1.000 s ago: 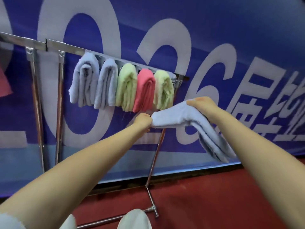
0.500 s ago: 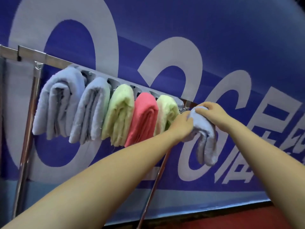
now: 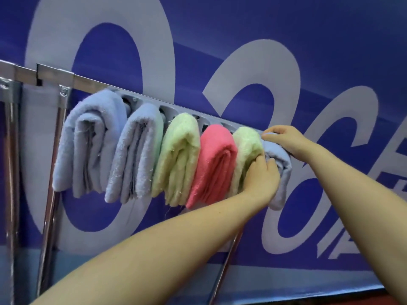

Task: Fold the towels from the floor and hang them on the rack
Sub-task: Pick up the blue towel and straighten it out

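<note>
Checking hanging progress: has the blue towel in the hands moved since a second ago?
Yes. The blue towel went from below the rack's hanging towels up onto the rail, now draped beside the end green towel.

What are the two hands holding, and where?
Both grip the folded blue towel at the rack's right end: right hand pinches its top fold, left hand its left side.

1. A blue banner [image 3: 242, 29] fills the wall, printed with large pale grey numerals [image 3: 103, 62].
2. Along the banner's lower edge runs a lighter blue band [image 3: 286, 280].
3. Below the banner's bottom right corner shows a sliver of red floor [image 3: 399, 299].
4. Light falls evenly across the banner, without hard shadows.
</note>
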`<control>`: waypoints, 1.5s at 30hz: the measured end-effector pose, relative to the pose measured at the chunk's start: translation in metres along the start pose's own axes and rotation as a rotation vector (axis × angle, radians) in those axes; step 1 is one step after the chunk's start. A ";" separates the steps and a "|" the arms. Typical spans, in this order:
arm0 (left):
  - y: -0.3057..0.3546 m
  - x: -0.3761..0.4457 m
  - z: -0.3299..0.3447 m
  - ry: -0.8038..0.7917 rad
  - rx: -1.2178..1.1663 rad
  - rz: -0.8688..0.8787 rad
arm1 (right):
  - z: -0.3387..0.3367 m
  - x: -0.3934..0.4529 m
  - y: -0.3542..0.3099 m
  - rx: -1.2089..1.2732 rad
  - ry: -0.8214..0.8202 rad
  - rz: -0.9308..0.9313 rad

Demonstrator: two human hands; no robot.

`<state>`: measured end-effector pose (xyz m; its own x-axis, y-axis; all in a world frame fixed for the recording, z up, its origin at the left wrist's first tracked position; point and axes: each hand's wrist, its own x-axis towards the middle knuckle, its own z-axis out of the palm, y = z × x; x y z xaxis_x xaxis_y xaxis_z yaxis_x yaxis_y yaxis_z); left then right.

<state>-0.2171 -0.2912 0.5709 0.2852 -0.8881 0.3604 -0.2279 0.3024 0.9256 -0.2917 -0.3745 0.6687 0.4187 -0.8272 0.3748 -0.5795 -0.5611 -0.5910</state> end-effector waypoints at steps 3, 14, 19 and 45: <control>-0.003 0.003 0.001 -0.031 -0.007 -0.025 | -0.006 0.003 0.002 0.051 -0.027 0.082; -0.013 0.006 -0.001 -0.068 0.033 -0.046 | 0.002 -0.003 0.018 -0.047 0.255 -0.014; -0.015 0.003 -0.008 -0.059 0.004 -0.036 | 0.001 -0.021 0.014 -0.028 0.177 0.060; -0.013 0.007 -0.005 0.027 0.084 0.022 | 0.015 -0.031 0.021 0.439 0.310 0.194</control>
<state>-0.2071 -0.2996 0.5616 0.3042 -0.8717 0.3842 -0.3111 0.2903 0.9050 -0.3062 -0.3600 0.6343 0.0707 -0.9210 0.3831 -0.2527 -0.3881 -0.8863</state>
